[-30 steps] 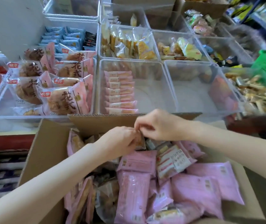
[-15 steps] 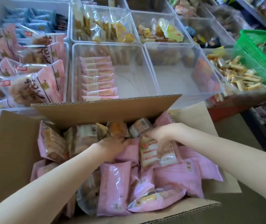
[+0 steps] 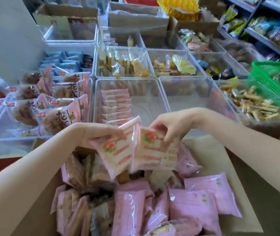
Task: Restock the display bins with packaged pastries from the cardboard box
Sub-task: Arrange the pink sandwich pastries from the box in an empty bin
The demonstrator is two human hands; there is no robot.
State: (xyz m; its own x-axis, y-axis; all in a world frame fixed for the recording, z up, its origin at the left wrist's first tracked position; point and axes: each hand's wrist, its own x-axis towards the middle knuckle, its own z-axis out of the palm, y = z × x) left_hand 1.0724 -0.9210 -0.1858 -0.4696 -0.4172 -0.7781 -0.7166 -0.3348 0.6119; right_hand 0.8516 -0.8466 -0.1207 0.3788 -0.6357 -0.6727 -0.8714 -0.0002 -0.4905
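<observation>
**A:** Where do you stand on the restock?

**B:** Early, by the look of it. Your left hand (image 3: 91, 133) pinches the top edge of one pink cake packet (image 3: 118, 154), and your right hand (image 3: 168, 125) grips a second packet (image 3: 154, 154) by its upper edge. The two hang side by side, edges touching, above the far end of the cardboard box (image 3: 25, 193) and just short of the bins.

**A:** And the bin they belong in?

**B:** Likely the clear bin (image 3: 146, 103) straight ahead of your hands. It holds one row of matching pink packets (image 3: 115, 106) stacked along its left side, and the rest of its floor is bare. That row counts as done; the space to its right is what you have left there.

**A:** What about the neighbour on the right?

**B:** The clear bin beside it (image 3: 193, 99) shows no packets of its own that I can make out; what you see through its walls seems to be the stock behind.

**A:** And the box?

**B:** Well stocked. Pink packets (image 3: 190, 206) and some brownish ones (image 3: 74, 172) lie heaped across it, so you have many more trips ahead. The round-pastry bin (image 3: 50, 106) on the left looks full and needs nothing from you.
</observation>
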